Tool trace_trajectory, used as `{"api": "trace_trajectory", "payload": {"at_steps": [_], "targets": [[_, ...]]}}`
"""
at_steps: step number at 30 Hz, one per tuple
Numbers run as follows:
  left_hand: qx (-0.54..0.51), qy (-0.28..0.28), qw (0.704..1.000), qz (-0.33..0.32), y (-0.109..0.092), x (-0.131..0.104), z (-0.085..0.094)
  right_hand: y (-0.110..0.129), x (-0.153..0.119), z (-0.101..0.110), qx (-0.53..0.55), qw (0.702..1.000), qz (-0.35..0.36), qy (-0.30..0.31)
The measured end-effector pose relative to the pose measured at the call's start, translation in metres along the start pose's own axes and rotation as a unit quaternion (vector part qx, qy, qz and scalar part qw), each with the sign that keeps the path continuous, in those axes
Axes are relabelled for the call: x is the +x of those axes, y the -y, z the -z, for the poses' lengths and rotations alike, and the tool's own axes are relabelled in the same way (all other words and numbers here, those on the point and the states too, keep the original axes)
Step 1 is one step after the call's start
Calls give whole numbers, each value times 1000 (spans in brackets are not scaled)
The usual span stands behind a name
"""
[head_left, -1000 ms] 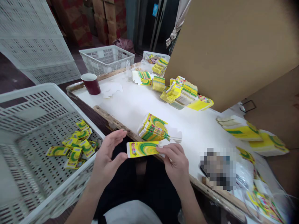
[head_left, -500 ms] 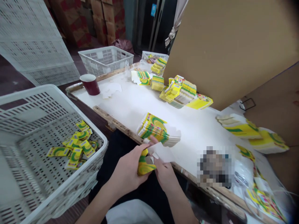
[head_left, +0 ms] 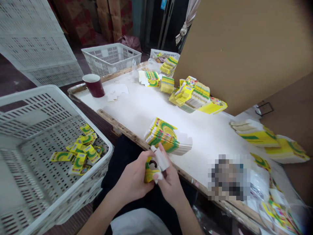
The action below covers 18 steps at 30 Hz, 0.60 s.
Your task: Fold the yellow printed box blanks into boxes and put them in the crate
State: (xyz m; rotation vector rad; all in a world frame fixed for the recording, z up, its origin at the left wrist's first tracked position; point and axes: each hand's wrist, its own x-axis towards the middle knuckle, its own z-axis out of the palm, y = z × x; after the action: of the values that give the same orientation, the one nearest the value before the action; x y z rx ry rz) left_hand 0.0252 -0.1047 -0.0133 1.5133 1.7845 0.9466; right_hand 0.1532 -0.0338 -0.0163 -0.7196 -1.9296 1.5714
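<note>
My left hand (head_left: 133, 179) is wrapped round a small yellow and green carton (head_left: 148, 175), whose near end stands open with a dark curved thing inside. My right hand (head_left: 171, 182) pinches a white piece (head_left: 161, 159) at the carton's right side; whether this is a flap or a separate sheet I cannot tell. Just beyond my hands, a stack of flat yellow cartons (head_left: 165, 133) leans on the white table (head_left: 122, 114). Several yellow packets (head_left: 78, 161) lie in the white basket (head_left: 56, 88) to my left.
A dark red cup (head_left: 95, 87) stands at the table's far left, beside white paper scraps (head_left: 116, 91). Bundles of yellow cartons (head_left: 193, 94) lie along the brown cardboard panel (head_left: 244, 49). More cartons (head_left: 256, 135) are at the right. Another white crate (head_left: 112, 60) sits beyond the table.
The white piece, earlier spread out flat toward the right, is now folded up narrow and upright in my right hand. My right fingers have moved up beside the carton's opening. The view has shifted slightly.
</note>
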Motion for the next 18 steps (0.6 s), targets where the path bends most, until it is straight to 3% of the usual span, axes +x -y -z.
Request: {"api": "trace_trajectory", "payload": {"at_steps": [3, 7, 9, 13, 18], "targets": [[-32, -33, 999, -4, 3, 0, -4, 4, -4, 1, -140, 985, 88, 40], [53, -106, 993, 4, 4, -2, -1, -2, -3, 9, -182, 977, 92, -66], [91, -110, 990, 5, 5, -4, 5, -5, -3, 14, -190, 975, 83, -76], [94, -94, 991, -18, 9, -10, 17, -5, -4, 21, -235, 968, 76, 40], [85, -63, 994, -24, 8, -13, 27, 7, -3, 37, -234, 963, 85, 101]]}}
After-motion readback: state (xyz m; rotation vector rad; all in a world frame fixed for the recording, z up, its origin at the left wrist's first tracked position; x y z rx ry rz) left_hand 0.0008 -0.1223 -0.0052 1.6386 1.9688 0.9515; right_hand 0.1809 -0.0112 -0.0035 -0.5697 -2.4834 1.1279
